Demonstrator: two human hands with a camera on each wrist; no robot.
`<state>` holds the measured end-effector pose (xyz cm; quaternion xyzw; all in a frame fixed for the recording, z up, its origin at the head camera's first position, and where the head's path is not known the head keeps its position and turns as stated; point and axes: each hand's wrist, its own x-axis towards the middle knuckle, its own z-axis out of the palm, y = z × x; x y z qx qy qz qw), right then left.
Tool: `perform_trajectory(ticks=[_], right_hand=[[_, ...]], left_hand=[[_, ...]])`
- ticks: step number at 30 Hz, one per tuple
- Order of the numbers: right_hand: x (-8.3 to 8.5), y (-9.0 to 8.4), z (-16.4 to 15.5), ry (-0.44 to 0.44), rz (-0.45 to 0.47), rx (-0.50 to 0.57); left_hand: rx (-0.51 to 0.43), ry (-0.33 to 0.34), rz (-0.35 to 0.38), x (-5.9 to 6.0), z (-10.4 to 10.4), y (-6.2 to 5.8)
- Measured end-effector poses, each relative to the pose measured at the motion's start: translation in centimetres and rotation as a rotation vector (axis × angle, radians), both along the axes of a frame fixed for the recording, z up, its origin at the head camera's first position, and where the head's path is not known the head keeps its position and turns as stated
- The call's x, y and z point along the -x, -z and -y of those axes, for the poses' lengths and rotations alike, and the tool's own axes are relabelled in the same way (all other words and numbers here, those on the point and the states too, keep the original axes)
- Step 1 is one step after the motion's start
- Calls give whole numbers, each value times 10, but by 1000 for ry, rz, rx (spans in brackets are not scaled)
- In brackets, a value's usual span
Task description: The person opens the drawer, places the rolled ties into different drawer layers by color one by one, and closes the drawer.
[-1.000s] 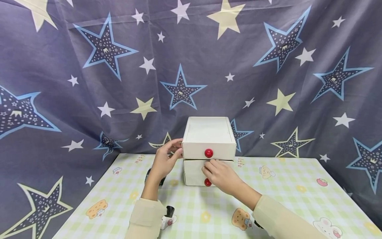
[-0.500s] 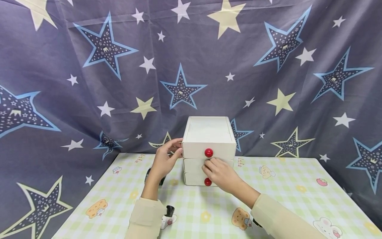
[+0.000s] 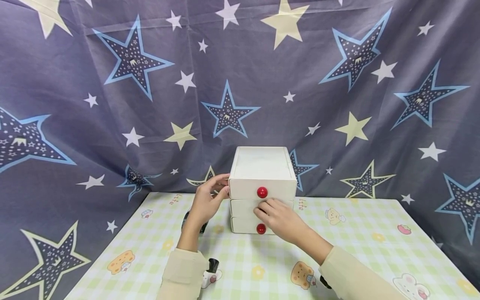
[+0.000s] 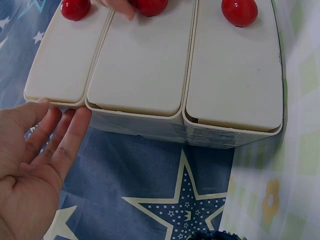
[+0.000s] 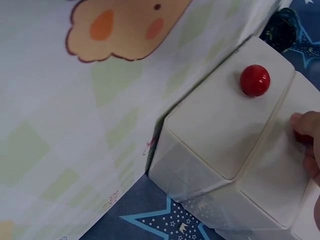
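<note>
Bracing the drawer unit (image 3: 262,166) at its 9 o'clock side with straight fingers, the left hand (image 3: 208,200) could let it slide if the right hand (image 3: 279,218), fingertips pinching the middle knob (image 4: 149,6), tugs hard.

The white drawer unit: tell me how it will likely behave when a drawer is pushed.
The white drawer unit looks like thin, light plastic, so it may slide on the smooth tablecloth. The left hand touching its side probably steadies it. It stands low and squat, so tipping seems unlikely.

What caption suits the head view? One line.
Left hand steadies a white drawer unit; right hand pinches the middle red knob.
</note>
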<state>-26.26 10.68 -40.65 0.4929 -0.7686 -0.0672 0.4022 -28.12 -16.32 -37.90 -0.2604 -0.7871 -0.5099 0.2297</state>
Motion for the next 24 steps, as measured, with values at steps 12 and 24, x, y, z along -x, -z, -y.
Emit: perform_trajectory(ticks=[12, 24], right_hand=[[-14, -20, -15, -43, 67, 138], [-16, -40, -31, -100, 120, 335]], left_hand=[[-10, 11, 9, 0, -1, -2], [-4, 9, 2, 0, 0, 1]])
